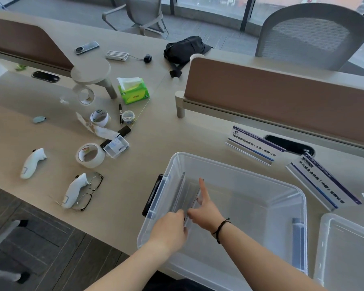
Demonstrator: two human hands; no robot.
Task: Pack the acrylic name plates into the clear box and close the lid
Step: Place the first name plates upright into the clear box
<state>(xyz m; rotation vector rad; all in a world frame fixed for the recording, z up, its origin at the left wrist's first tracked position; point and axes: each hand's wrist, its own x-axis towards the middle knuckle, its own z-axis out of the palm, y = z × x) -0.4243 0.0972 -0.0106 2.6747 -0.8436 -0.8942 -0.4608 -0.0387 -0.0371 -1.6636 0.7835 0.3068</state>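
Observation:
The clear plastic box (pixel 235 164) stands open at the desk's near edge. Inside it, against the left wall, a clear acrylic name plate (pixel 189 194) stands on edge. My left hand (pixel 172 226) grips the plate's near end. My right hand (pixel 204 208) rests on the same plate with the forefinger stretched out along its top. Two more name plates with blue-and-white printed cards lie on the desk beyond the box: one (pixel 253 144) at the back, one (pixel 322 181) to the right. The box's clear lid (pixel 345 248) lies at the lower right.
Left of the box lie tape rolls (pixel 90 154), glasses (pixel 90 190), two white controllers (pixel 32 162), a small clear case (pixel 116 146), a pen and a green tissue pack (pixel 133 91). Brown desk dividers (pixel 282 101) stand behind. A grey chair (pixel 311 36) is beyond.

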